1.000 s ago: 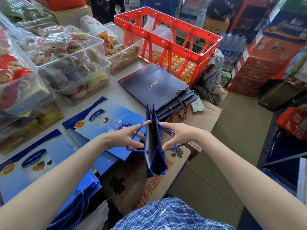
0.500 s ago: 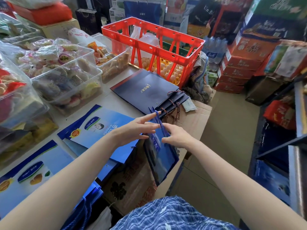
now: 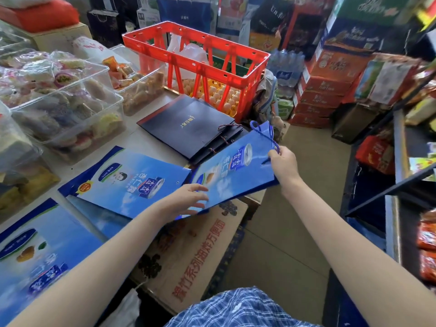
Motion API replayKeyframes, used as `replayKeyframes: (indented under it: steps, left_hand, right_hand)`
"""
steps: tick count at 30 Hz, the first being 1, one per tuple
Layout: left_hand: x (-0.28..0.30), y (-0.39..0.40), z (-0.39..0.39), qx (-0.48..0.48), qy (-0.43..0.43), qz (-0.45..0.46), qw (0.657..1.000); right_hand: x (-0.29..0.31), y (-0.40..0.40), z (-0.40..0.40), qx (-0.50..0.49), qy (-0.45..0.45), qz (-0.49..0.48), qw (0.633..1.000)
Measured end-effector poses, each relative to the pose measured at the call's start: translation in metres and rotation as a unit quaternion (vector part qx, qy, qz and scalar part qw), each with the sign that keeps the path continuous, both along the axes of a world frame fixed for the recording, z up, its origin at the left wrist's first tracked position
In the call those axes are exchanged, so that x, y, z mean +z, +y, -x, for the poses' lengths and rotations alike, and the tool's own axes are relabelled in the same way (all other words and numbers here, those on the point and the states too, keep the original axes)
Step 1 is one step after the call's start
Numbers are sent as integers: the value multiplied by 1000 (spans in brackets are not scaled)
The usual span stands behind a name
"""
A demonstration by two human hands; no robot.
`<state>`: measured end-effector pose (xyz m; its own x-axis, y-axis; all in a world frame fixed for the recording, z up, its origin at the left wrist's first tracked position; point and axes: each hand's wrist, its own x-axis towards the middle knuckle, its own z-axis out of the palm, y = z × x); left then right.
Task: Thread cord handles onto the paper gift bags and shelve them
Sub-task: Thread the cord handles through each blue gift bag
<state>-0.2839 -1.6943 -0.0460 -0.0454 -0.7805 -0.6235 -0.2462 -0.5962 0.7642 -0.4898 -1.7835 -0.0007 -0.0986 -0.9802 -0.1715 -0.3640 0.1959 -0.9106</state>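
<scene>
- Blue gift bags (image 3: 122,178) still needing cords lie flat on the tabletop (image 3: 141,140), left.
- Left hand (image 3: 188,200) now rests open-fingered on the corded blue bag (image 3: 232,171), formerly upright, now tilted flat.
- Right hand (image 3: 283,164) pinches its blue cord handle (image 3: 265,135); threading looks finished, shelving likely next.
</scene>
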Motion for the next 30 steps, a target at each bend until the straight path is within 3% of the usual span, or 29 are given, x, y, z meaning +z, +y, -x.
replayKeyframes:
  steps: [7,11,15,19,21,25,27,30]
  left_hand:
    - [1,11,72,68,-10,-26,997]
    - [0,28,114,156,64,26,985]
    - [10,49,104,300,121,118,939]
    - [26,77,56,426,191,173,867]
    - [26,89,31,480,168,220,832]
    - [3,130,-44,543,-2,257,799]
    - [-16,160,-88,578,-77,188,791]
    - [-44,209,-141,595,-184,42,781]
  right_hand:
    - [18,10,58,29,-57,83,995]
    - [33,8,73,30,-127,122,984]
    - [27,23,40,53,-220,73,971]
    - [20,64,-19,141,-230,37,962]
    - [9,82,-52,207,-206,33,956]
    - [-12,123,-119,343,-148,-57,926]
    - [-34,140,-147,449,-56,-95,887]
    - [-72,147,-173,568,185,8,802]
